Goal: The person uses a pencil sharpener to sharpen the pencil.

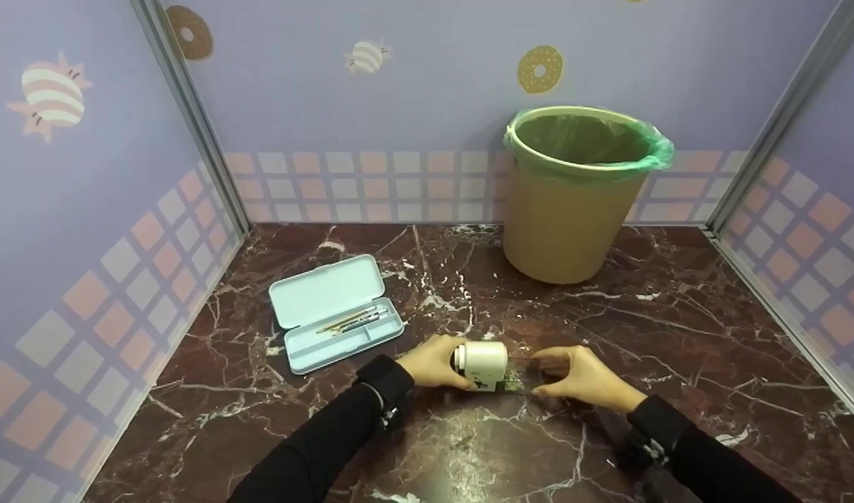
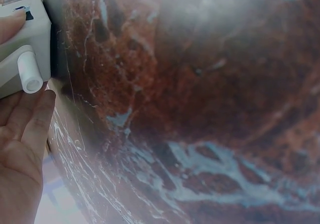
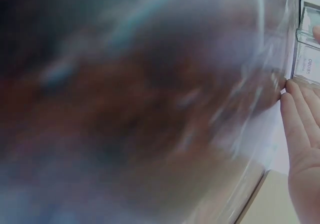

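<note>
A white pencil sharpener [image 1: 488,356] lies on the dark marble tabletop in front of me, its crank handle [image 2: 30,73] plain in the left wrist view. From the left side my left hand [image 1: 432,360] grips the sharpener's body, thumb pressed on one face. A clear plastic shavings drawer [image 1: 522,377] reaches from the sharpener's right end toward my right hand [image 1: 586,377]. My right thumb and fingers pinch that drawer; printed letters show on the drawer in the right wrist view. Whether it is fully out of the body, I cannot tell.
A light blue pencil case [image 1: 326,290] lies open at the left, with several pencils [image 1: 357,319] inside. At the back right stands a tan bin [image 1: 567,223] with a green liner bag [image 1: 657,152]. Patterned walls [image 1: 434,77] enclose the back and both sides.
</note>
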Tool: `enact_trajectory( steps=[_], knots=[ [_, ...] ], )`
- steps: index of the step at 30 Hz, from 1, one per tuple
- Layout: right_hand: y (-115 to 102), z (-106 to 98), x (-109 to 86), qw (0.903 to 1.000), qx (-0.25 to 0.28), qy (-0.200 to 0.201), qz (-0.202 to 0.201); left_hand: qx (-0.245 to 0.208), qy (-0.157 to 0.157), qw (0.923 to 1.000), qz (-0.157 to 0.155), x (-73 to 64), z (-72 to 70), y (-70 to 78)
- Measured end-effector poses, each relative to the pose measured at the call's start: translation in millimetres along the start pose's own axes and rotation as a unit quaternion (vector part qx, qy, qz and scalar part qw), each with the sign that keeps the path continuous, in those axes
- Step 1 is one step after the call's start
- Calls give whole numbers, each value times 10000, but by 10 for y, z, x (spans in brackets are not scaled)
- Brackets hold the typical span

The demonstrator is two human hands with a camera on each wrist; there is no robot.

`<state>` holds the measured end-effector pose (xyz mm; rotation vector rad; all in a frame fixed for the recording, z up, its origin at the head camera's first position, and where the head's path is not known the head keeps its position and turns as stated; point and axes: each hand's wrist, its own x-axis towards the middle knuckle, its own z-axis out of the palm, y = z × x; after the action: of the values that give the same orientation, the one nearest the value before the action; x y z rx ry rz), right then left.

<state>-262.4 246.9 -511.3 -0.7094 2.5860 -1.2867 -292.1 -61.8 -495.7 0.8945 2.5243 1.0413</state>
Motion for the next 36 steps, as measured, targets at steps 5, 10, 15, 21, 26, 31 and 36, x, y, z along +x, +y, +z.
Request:
enact_trajectory(
  steps=[5, 10, 15, 21, 26, 31, 36],
  knots=[
    [48, -66, -102, 9999, -61, 79, 84, 17, -1, 10000, 31, -2, -5, 17],
    [59, -105, -151, 9998, -13, 158, 142, 65, 41, 10000, 20, -7, -11, 17],
    [47, -176, -170, 9994, 99, 290, 134, 55, 50, 9999, 120, -5, -8, 14],
    [-36, -376, -172, 9982, 61, 575, 150, 122, 58, 9998, 139, -1, -9, 19],
    [-226, -697, -114, 9961, 47, 846, 238, 61, 51, 9999, 103, 2, -12, 16],
    [-517, -1166, -10, 9930, -145, 1107, 384, 34, 61, 9999, 150, 6, -14, 13],
    [-796, -1621, 87, 9870, -440, 1469, 474, 72, 56, 9999, 135, -15, -15, 38]
  ],
)
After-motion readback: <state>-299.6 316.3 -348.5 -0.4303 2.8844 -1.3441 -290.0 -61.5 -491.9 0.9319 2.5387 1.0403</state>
